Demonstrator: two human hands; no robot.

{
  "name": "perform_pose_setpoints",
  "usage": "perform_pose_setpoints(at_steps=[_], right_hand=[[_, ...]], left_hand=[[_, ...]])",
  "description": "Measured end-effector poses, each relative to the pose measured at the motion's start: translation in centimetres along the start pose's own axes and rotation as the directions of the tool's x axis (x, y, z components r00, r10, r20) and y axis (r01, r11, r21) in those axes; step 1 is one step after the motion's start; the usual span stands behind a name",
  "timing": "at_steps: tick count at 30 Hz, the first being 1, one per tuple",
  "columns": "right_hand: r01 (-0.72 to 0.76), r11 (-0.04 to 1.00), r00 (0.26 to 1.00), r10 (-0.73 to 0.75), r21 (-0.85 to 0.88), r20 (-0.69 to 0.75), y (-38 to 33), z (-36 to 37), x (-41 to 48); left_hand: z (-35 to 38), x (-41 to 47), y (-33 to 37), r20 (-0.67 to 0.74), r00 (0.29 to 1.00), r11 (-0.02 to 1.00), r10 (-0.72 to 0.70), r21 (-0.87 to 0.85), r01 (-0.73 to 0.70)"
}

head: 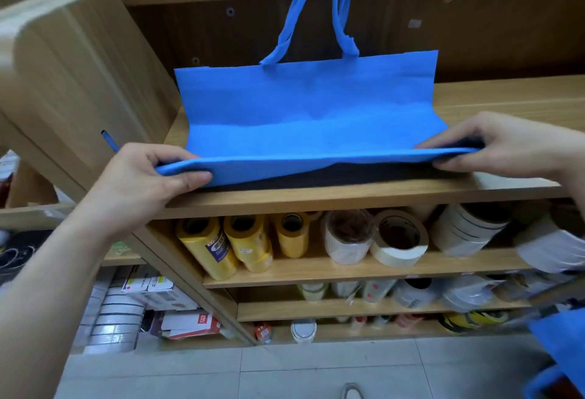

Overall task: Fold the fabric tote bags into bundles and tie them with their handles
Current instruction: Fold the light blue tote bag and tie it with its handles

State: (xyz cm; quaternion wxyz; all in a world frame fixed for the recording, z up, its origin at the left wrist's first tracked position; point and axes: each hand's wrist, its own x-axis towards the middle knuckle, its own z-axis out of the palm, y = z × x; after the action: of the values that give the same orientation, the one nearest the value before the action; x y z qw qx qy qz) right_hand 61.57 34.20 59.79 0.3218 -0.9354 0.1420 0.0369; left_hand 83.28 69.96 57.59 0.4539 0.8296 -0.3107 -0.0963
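**A:** Bag (304, 107): blue, flat on the surface (506, 94), mouth toward the back board. Handles (345, 6) trail up the board and out of frame. The near edge is turned over into a first fold and lifted just off the wood.

**B:** Hands?

**A:** Left hand (142, 177) pinches the fold's left corner, thumb in front, fingers on top. Right hand (512, 145) pinches the right corner likewise. The fold is taut between them.

**B:** Dark band under the fold?

**A:** Shadow or a mat; cannot tell from this angle.

**B:** Step, as I read it: rolling the body toward the handles. Advice?

**A:** Hold both corners level so the fold runs parallel to the mouth. Lay it down, crease it, and repeat at equal width. The cloth looks stiff and springy, so press each turn before letting go. Leave the handles free and straight for the tie.

**B:** Surroundings?

**A:** Tape rolls (399, 238) on the shelf below; a second blue bag (563, 344) at lower right.
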Motion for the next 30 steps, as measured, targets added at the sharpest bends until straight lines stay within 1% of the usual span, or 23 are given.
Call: perform_pose_setpoints(at_steps=[1, 3, 5, 8, 10, 11, 12, 13, 15, 17, 19, 21, 22, 23, 24, 25, 26, 27, 28, 29, 30], right_hand=[[-0.011, 0.996, 0.999, 0.015, 0.092, -0.041, 0.6, -0.3, -0.1], [-0.027, 0.974, 0.993, 0.053, 0.223, -0.107, 2.0, -0.9, -0.5], [-0.035, 0.952, 0.98, 0.093, 0.303, -0.178, 3.0, -0.7, -0.6], [0.011, 0.887, 0.959, 0.121, 0.462, -0.256, 3.1, -0.4, -0.6], [0.03, 0.807, 0.927, 0.198, 0.589, -0.318, 2.8, -0.1, -0.5], [0.034, 0.785, 0.906, 0.238, 0.618, -0.351, 2.6, 0.2, -0.3], [0.018, 0.794, 0.881, 0.274, 0.607, -0.385, 2.3, 0.7, -0.1], [-0.012, 0.825, 0.851, 0.305, 0.565, -0.428, 2.1, 1.2, 0.2], [-0.109, 0.909, 0.783, 0.327, 0.402, -0.528, 1.9, 1.9, 0.6], [-0.204, 0.956, 0.74, 0.292, 0.212, -0.606, 2.0, 2.4, 0.9], [-0.268, 0.962, 0.716, 0.241, 0.061, -0.655, 1.9, 2.8, 1.1], [-0.344, 0.937, 0.717, 0.22, -0.061, -0.662, 1.9, 3.3, 1.2], [-0.383, 0.917, 0.725, 0.226, -0.109, -0.651, 2.0, 3.6, 1.2], [-0.41, 0.901, 0.733, 0.233, -0.141, -0.639, 2.0, 3.8, 1.1], [-0.418, 0.892, 0.738, 0.223, -0.171, -0.637, 1.9, 3.9, 1.0], [-0.399, 0.893, 0.74, 0.179, -0.208, -0.648, 1.9, 4.1, 1.0], [-0.348, 0.896, 0.753, 0.09, -0.277, -0.652, 1.7, 4.1, 0.9], [-0.265, 0.894, 0.788, -0.016, -0.362, -0.616, 1.8, 4.2, 0.8], [-0.153, 0.89, 0.833, -0.117, -0.429, -0.541, 1.9, 4.4, 0.9], [-0.049, 0.897, 0.875, -0.174, -0.44, -0.451, 1.9, 4.4, 0.8], [0.006, 0.916, 0.911, -0.17, -0.4, -0.375, 1.9, 4.6, 0.7]], left_hand=[[0.1, -0.1, 0.0, -0.062, 0.998, 0.998, -0.031, -0.064, 0.027], [0.4, 0.1, -0.2, -0.148, 0.985, 0.983, -0.086, -0.176, 0.059], [0.9, 0.4, -0.5, -0.218, 0.968, 0.966, -0.122, -0.252, 0.065], [1.7, 1.0, -0.5, -0.318, 0.939, 0.964, -0.135, -0.26, 0.05], [2.0, 1.3, -0.4, -0.371, 0.919, 0.972, -0.131, -0.232, 0.045], [2.2, 1.5, -0.4, -0.39, 0.911, 0.975, -0.134, -0.215, 0.052], [2.4, 1.6, -0.4, -0.406, 0.905, 0.982, -0.127, -0.178, 0.058], [2.7, 1.7, -0.4, -0.425, 0.898, 0.99, -0.113, -0.12, 0.068], [3.2, 1.9, -0.4, -0.455, 0.886, 0.994, -0.09, 0.014, 0.108], [3.6, 2.0, -0.3, -0.46, 0.885, 0.972, -0.07, 0.169, 0.164], [3.8, 2.0, -0.1, -0.433, 0.9, 0.913, -0.042, 0.349, 0.211], [3.8, 2.2, -0.2, -0.407, 0.913, 0.851, -0.014, 0.474, 0.224], [3.7, 2.2, -0.4, -0.394, 0.919, 0.836, 0.014, 0.509, 0.205], [3.6, 2.3, -0.6, -0.375, 0.924, 0.828, 0.08, 0.541, 0.148], [3.6, 2.3, -0.9, -0.327, 0.926, 0.809, 0.186, 0.586, 0.044], [3.5, 2.4, -1.1, -0.237, 0.927, 0.77, 0.292, 0.633, -0.081], [3.4, 2.4, -1.3, -0.115, 0.922, 0.727, 0.37, 0.654, -0.21], [3.3, 2.4, -1.3, 0.014, 0.926, 0.718, 0.377, 0.627, -0.302], [3.3, 2.3, -1.2, 0.141, 0.938, 0.747, 0.317, 0.573, -0.339], [3.1, 2.1, -1.1, 0.252, 0.938, 0.781, 0.236, 0.525, -0.338], [2.9, 2.1, -1.1, 0.327, 0.929, 0.793, 0.173, 0.514, -0.328]])
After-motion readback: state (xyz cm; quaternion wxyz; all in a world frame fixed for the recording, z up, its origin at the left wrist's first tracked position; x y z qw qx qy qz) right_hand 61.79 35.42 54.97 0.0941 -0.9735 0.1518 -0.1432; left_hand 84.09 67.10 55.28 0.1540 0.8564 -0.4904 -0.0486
